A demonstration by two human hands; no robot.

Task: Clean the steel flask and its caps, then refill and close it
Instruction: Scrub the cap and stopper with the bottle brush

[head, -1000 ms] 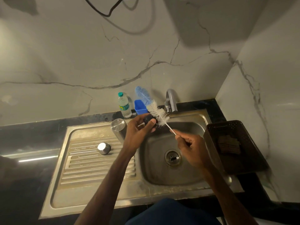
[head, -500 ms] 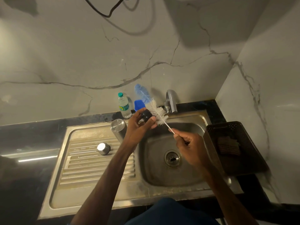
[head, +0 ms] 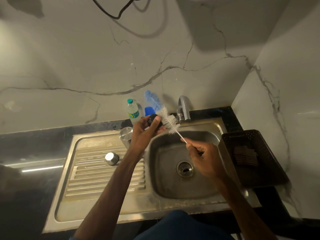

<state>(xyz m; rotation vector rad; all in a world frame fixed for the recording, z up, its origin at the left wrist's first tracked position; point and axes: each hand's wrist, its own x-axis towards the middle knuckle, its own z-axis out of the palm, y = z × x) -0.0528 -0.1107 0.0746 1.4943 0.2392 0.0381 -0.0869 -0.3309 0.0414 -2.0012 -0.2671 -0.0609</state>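
Scrubbing a cap. My left hand [head: 143,134] grips the black cap [head: 153,119] over the sink [head: 164,179] while my right hand [head: 202,156] pinches the brush [head: 168,121] handle, bristles against the cap. Flask [head: 126,135] stands on the drainboard (steel cap [head: 111,158] nearby). Next — likely turning the cap, then rinsing.

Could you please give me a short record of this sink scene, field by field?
Left hand: holds the black cap above the back rim of the sink
Right hand: grips the bottle brush by its handle, white bristles against the cap
Steel flask: stands on the drainboard, partly behind the left hand
Steel cap: lies on the drainboard, apart from the flask
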